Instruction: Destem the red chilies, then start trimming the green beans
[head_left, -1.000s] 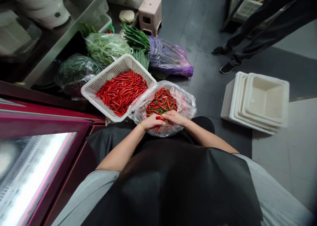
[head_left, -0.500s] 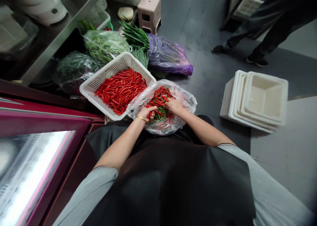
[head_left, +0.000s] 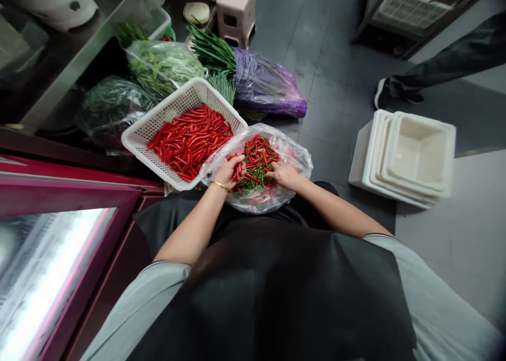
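My left hand (head_left: 228, 172), with a gold bangle at its wrist, is closed around several red chili peppers (head_left: 237, 172). It is over the left side of a clear plastic bag (head_left: 298, 153) resting at my lap. Inside the open bag lies a heap of chili peppers (head_left: 261, 151), red with green stems. At the heap's right side, my right hand (head_left: 288, 176) has its fingers bent together among the peppers; what is between the fingertips is hidden. Touching the bag on the left, a white perforated basket (head_left: 138, 149) holds a pile of stemless red chili peppers (head_left: 192, 139).
Bagged greens (head_left: 164, 66) and a purple bag (head_left: 271, 87) of long green stalks lie beyond the basket. A pink stool (head_left: 236, 8) stands behind. Stacked white bins (head_left: 421, 150) are on the right, near another person's leg (head_left: 446, 68). A glass-fronted cabinet (head_left: 130, 192) is at left.
My left hand has moved up and slightly left with the chili peppers in it. My right hand has shifted slightly right and down. The other person's legs have moved right.
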Demonstrator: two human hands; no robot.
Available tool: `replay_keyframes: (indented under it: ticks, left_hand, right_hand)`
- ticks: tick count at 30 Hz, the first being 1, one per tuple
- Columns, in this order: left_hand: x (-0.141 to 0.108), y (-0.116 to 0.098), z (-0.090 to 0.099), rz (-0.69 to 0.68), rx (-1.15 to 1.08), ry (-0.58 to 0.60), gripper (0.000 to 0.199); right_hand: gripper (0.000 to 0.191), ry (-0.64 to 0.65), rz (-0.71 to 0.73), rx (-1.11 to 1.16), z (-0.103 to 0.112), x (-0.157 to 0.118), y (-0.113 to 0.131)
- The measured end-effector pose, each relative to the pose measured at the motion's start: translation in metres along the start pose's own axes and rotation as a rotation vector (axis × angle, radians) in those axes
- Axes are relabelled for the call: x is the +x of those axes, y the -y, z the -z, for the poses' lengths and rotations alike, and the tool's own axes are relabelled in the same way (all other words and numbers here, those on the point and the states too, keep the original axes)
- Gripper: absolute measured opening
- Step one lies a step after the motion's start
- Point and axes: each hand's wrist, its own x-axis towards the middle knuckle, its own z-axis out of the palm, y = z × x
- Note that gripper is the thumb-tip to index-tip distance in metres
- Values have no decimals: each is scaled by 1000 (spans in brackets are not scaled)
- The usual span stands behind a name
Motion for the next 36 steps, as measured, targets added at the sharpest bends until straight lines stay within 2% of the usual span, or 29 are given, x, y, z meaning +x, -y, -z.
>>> replay_keyframes:
  ticks: [2, 4, 7, 10, 13, 16, 19, 22, 24, 27, 30, 31, 33, 35, 36]
  left_hand:
    - [3, 4, 12, 75, 2, 81, 31]
    - [6, 11, 16, 24, 103, 77, 26]
    - [11, 20, 11, -88, 293, 16, 33]
    - [13, 18, 6, -66, 248, 59, 28]
    - [11, 7, 12, 13, 45, 145, 28]
    - [7, 1, 20, 25, -1, 135, 35]
    - [5, 8, 20, 80, 75, 47, 36]
    - [5, 23, 11, 106, 157, -4, 36]
    - [8, 29, 1, 39, 177, -3, 38]
    - [12, 27, -17, -131, 180, -10, 34]
    - [9, 18, -30, -248, 194, -10, 30]
    - [6, 14, -34, -296, 215, -3, 29]
    - [-5, 8, -39, -417, 317, 39, 26]
    - [-17, 1, -42, -527, 455, 105, 23]
    - [-21, -1, -41, -549, 496, 130, 22]
  right_hand:
    - [32, 17, 108, -23, -4, 8, 0]
    - [32, -28, 149, 49, 3, 17, 1]
    - [27, -155, 80, 258, 23, 21, -2]
    - [24, -236, -5, 312, 36, 11, -3]
    - [33, -107, -173, 218, 28, 0, 6]
    - [48, 54, -385, 151, 9, 4, 26]
    - [42, 87, -418, 124, -2, 17, 41]
    - [37, 37, -389, 140, 5, 24, 42]
    - [39, -31, -326, 156, 17, 22, 39]
    - [38, -126, -246, 214, 38, 14, 35]
    - [41, -156, -228, 421, 52, 4, 35]
    - [43, -116, -206, 522, 53, 1, 35]
    - [47, 59, -131, 686, 51, -5, 38]
    - [43, 269, -71, 684, 42, -10, 39]
    - [37, 305, -71, 600, 36, -11, 39]
